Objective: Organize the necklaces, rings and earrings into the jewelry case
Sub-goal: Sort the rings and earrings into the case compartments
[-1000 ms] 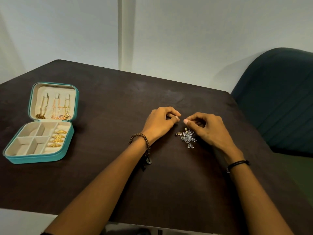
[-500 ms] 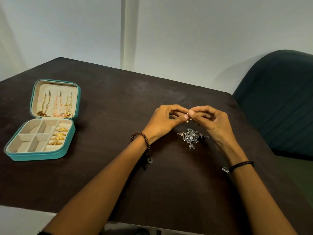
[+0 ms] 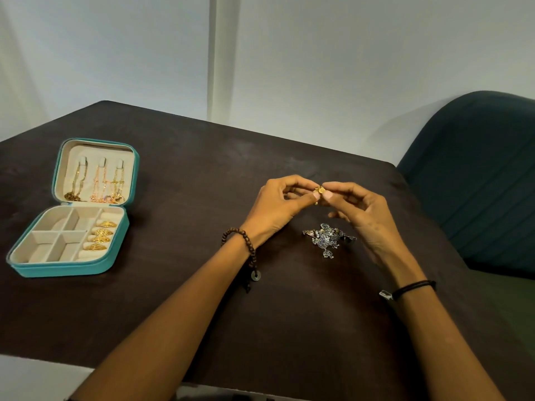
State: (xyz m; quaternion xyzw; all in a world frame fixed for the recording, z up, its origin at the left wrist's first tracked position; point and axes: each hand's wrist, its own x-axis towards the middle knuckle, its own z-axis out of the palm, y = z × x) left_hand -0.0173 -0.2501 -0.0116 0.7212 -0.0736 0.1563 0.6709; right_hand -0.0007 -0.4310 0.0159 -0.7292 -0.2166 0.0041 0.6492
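The teal jewelry case [image 3: 62, 269] lies open at the table's left. Three necklaces [image 3: 98, 183] hang in its lid and several gold rings [image 3: 102, 235] sit in its right-hand roll slots. Its square compartments hold nothing. My left hand [image 3: 275, 208] and my right hand [image 3: 359, 209] meet above the table and pinch one small gold earring [image 3: 319, 190] between their fingertips. Just below them a pile of silvery-blue earrings [image 3: 328, 240] lies on the dark table.
The dark wooden table [image 3: 179, 299] ends at a near edge at the bottom. A teal upholstered chair [image 3: 477, 175] stands close to its right side. A pale wall rises behind.
Both hands have risen from the earring pile and come together, now holding a small gold earring between their fingertips above the table.
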